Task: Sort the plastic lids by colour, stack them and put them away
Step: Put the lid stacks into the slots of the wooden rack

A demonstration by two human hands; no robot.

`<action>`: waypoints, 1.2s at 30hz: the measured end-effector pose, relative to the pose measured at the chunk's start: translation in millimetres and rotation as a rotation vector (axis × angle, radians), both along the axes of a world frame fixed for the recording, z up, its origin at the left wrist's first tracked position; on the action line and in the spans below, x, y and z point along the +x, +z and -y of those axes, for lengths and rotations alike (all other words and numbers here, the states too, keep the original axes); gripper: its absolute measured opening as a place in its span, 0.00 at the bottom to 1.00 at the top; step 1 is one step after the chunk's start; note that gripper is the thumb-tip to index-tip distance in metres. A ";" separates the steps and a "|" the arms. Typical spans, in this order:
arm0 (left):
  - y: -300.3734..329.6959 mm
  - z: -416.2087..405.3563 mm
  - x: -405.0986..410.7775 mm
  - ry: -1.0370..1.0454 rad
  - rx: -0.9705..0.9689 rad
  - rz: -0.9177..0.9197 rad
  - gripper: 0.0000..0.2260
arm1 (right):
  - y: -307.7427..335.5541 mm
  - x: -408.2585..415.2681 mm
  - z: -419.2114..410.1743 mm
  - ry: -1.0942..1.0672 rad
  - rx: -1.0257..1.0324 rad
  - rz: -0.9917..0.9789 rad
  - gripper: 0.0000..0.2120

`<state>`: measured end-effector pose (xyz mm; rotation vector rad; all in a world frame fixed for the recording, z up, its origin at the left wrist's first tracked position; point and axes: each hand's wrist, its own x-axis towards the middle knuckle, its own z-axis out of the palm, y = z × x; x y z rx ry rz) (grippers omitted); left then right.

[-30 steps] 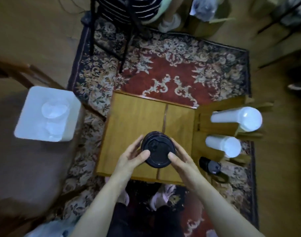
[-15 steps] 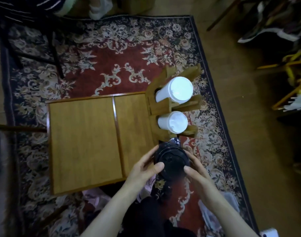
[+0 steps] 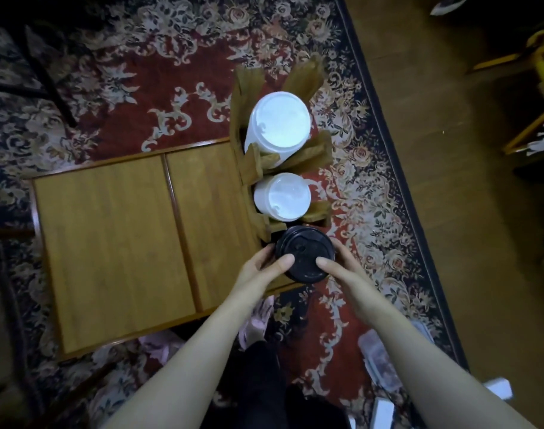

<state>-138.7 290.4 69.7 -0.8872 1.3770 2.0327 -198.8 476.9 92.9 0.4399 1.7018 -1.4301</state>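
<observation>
So there's a low wooden table (image 3: 109, 249) sitting on a red floral rug (image 3: 177, 75), which lies on a wood floor (image 3: 450, 150). A wooden rack (image 3: 314, 150) at the table's right edge holds two white lid stacks (image 3: 278, 122).

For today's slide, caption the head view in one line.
Both hands, left and right, hold black lids beside two white stacks in the rack.

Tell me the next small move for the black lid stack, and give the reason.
Probably lower the black lid stack straight down into the nearest slot of the wooden rack. Both the left hand and right hand grip it right there, and the two white lid stacks already fill the other slots.
</observation>
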 end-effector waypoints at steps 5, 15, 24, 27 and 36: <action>-20.1 -1.5 -9.1 -0.011 -0.020 0.018 0.33 | -27.2 -14.8 7.7 0.000 -0.002 0.003 0.40; -45.1 -2.8 -13.9 -0.016 -0.082 0.099 0.49 | -57.9 -33.5 5.2 0.121 0.061 0.067 0.45; -41.9 -8.1 -16.8 0.062 -0.178 0.144 0.31 | -55.2 -28.1 16.4 0.052 0.058 -0.013 0.36; -36.0 -11.6 -12.5 0.106 -0.175 0.114 0.44 | -50.1 -22.5 16.9 0.043 0.048 -0.061 0.34; -37.6 -19.0 -6.3 0.069 -0.143 0.038 0.20 | -47.6 -20.0 13.0 -0.036 0.066 -0.087 0.32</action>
